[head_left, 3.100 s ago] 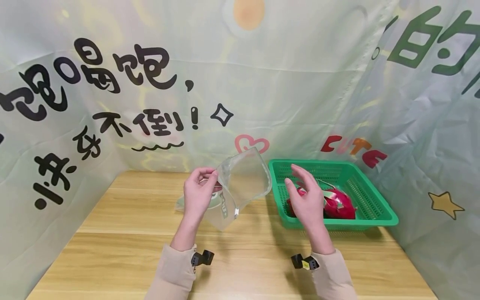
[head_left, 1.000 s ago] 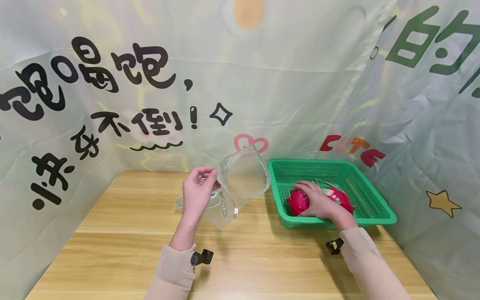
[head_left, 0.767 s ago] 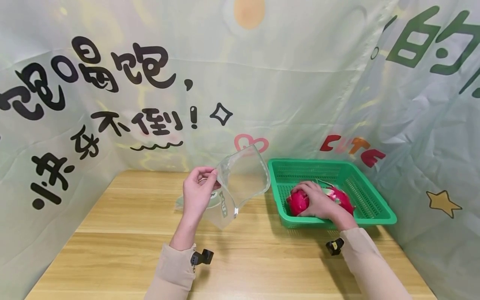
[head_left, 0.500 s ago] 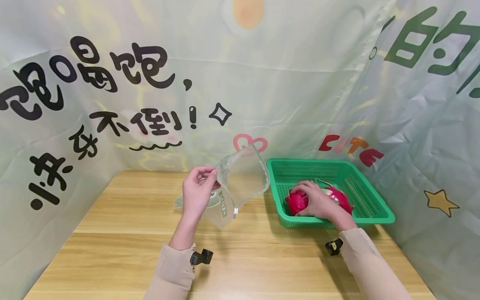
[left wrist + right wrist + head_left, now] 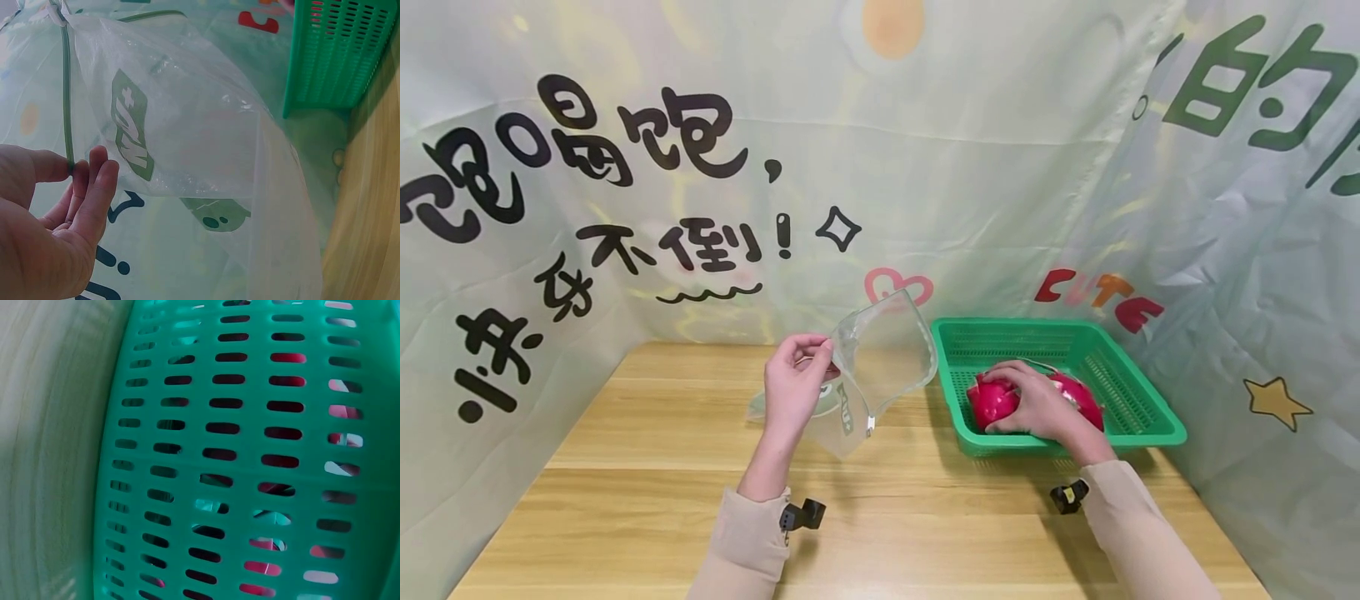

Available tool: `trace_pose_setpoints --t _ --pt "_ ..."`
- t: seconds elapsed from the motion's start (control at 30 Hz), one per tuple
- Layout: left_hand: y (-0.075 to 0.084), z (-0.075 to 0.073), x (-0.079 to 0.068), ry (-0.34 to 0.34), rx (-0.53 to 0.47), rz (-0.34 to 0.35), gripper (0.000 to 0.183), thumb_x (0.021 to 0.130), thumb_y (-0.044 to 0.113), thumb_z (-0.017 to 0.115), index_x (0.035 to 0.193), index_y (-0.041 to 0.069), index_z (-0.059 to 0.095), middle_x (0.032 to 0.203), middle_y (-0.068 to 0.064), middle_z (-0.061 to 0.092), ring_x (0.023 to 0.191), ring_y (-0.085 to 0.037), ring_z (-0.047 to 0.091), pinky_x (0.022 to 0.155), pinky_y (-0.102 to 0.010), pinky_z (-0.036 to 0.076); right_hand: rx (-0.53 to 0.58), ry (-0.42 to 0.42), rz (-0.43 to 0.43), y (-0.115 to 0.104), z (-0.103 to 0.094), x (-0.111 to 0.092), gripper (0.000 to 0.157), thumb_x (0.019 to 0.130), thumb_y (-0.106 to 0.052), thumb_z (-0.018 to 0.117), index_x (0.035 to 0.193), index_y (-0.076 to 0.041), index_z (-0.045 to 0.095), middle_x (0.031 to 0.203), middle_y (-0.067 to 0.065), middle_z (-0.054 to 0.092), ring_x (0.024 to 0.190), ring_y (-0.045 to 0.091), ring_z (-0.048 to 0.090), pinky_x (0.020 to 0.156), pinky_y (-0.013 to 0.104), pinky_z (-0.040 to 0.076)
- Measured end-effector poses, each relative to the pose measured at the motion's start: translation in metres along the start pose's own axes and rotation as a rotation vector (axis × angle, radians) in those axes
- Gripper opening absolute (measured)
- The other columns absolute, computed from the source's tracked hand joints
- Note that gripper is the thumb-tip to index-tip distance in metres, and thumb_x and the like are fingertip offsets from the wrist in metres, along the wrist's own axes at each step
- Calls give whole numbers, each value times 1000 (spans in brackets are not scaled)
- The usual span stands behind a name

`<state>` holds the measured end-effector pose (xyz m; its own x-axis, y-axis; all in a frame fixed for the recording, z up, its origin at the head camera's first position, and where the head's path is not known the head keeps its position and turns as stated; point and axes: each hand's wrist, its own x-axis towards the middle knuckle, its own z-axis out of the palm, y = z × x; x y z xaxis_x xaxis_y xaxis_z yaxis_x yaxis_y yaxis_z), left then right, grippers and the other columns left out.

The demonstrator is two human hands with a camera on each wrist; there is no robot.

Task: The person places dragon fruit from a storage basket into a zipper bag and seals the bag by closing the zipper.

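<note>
In the head view my left hand (image 5: 795,379) pinches the edge of a clear zip bag (image 5: 887,350) whose mouth gapes to the right. The left wrist view shows the thumb and forefinger on the bag's green zip strip (image 5: 67,100), with the slider at its upper end. Inside a green plastic basket (image 5: 1150,442), my right hand (image 5: 1033,404) curls round a pink-red dragon fruit (image 5: 992,402). Another dragon fruit (image 5: 1081,398) lies to its right, partly behind the hand. Only the basket's slotted wall (image 5: 250,469) and pink glimpses through it fill the right wrist view.
The basket stands on the right of a wooden table (image 5: 647,500), near the back. A printed cloth (image 5: 985,183) hangs behind the table and along both sides. The bag's lower part hangs just above or touches the tabletop; I cannot tell which.
My right hand has gone from hovering open over the basket's near left side down onto the left dragon fruit, which has since turned slightly in its grip. The left hand and bag stay put.
</note>
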<state>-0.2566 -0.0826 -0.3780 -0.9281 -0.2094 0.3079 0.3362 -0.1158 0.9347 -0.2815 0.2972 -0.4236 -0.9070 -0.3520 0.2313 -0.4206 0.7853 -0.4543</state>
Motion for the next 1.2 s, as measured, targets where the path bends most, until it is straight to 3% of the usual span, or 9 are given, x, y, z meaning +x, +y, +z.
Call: trace_pose_setpoints --t 0.27,0.53,0.87,0.97,1.1,1.2 --pt "0 -1 0 -2 5 -2 15 99 4 68 110 -6 66 91 -11 66 72 -15 73 72 -34 67 102 69 -8 0 -1 -3 80 65 -30 102 133 -13 65 141 12 55 123 39 54 80 54 65" --pt "-1 0 0 4 7 4 14 98 2 68 109 -6 66 90 -12 67 72 -15 72 71 -32 67 162 174 -59 -5 -1 -7 76 66 -23 101 132 -10 66 146 13 52 126 39 53 84 59 64" --pt "1 1 0 -4 -1 -3 14 99 5 69 109 -5 66 91 -11 66 73 -15 73 72 -34 67 176 323 -97 -21 -3 -12 78 65 -14 101 134 -9 64 149 11 51 136 35 47 88 61 62" --pt "1 1 0 -4 -3 -8 14 98 5 69 109 -4 67 91 -11 66 73 -16 73 73 -35 67 178 369 -108 -26 -3 -14 79 64 -10 101 134 -9 64 149 10 51 140 31 43 91 47 62" --pt "0 1 0 -4 -1 -12 14 98 3 69 109 -5 66 91 -11 67 73 -15 73 72 -34 67 192 437 -147 -33 -4 -17 80 61 -3 101 133 -8 65 149 11 52 141 29 43 94 17 54" --pt "-1 2 0 -1 -5 -10 14 98 3 68 109 -7 66 90 -11 67 72 -14 72 72 -33 67 224 483 -197 -40 -4 -18 83 57 6 100 132 -4 65 149 16 52 141 33 43 95 7 48"
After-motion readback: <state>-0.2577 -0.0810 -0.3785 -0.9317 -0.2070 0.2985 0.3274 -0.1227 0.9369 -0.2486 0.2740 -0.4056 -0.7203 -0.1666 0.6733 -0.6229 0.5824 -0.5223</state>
